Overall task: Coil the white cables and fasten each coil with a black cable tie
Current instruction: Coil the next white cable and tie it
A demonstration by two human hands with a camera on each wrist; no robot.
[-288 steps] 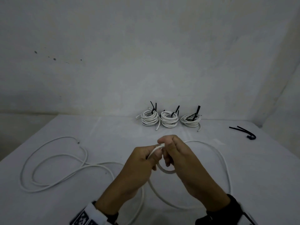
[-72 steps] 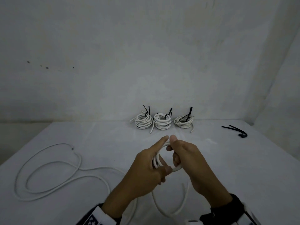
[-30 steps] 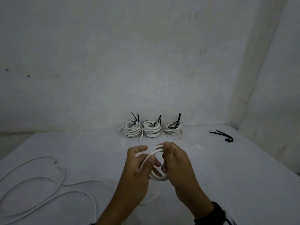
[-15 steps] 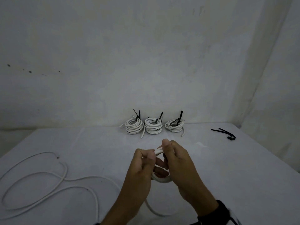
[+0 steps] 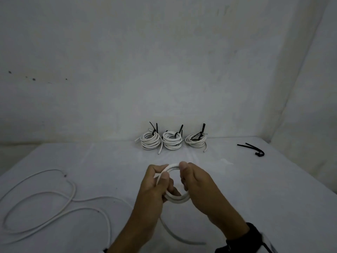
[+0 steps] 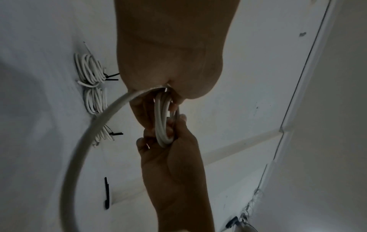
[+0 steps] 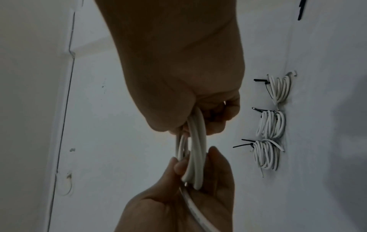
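Observation:
Both hands hold a small coil of white cable (image 5: pixel 176 199) above the middle of the table. My left hand (image 5: pixel 158 181) pinches the coil's left side between thumb and fingers. My right hand (image 5: pixel 189 178) grips its right side with the thumb on top. In the wrist views the coil (image 6: pixel 161 125) (image 7: pixel 195 150) shows several turns between the two hands. The cable's loose tail (image 5: pixel 175 236) trails down from the coil toward me, then runs left into wide loops (image 5: pixel 54 203) on the table. Loose black cable ties (image 5: pixel 252 148) lie at the far right.
Three finished white coils (image 5: pixel 151 141) (image 5: pixel 172 140) (image 5: pixel 196 140), each fastened with a black tie, stand in a row at the back against the wall. The table (image 5: pixel 273 189) is covered in white cloth; a second wall closes the right side.
The coil between my hands has gained turns. The loose cable on the left has been drawn in and its loops have shrunk. Both hands stay on the coil.

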